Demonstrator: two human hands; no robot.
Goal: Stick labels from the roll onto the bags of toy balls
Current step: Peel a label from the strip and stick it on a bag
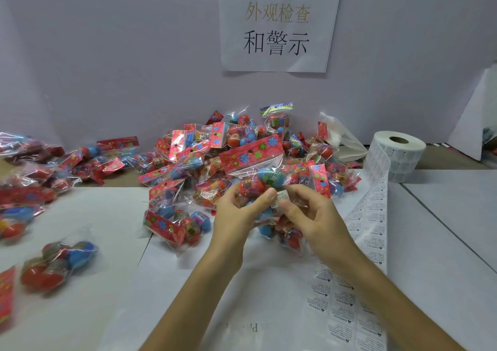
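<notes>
Label strip [349,310] trails near right, within reach; my left hand [236,213] grips bag [269,227] steady; right hand [312,216] pinches label [279,198] against it.

Label [279,198] print unreadable; left-edge bags [16,216] blurred, cropped; label strip [371,243] runs off bottom edge.

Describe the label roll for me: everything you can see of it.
The label roll is white paper wound on a brownish core, standing on end with the core hole up, at the far right of the table, right of the pile of bags. Its strip unwinds from the left side and trails toward the person, printed with rows of small warning labels. The right forearm passes over the strip.
</notes>
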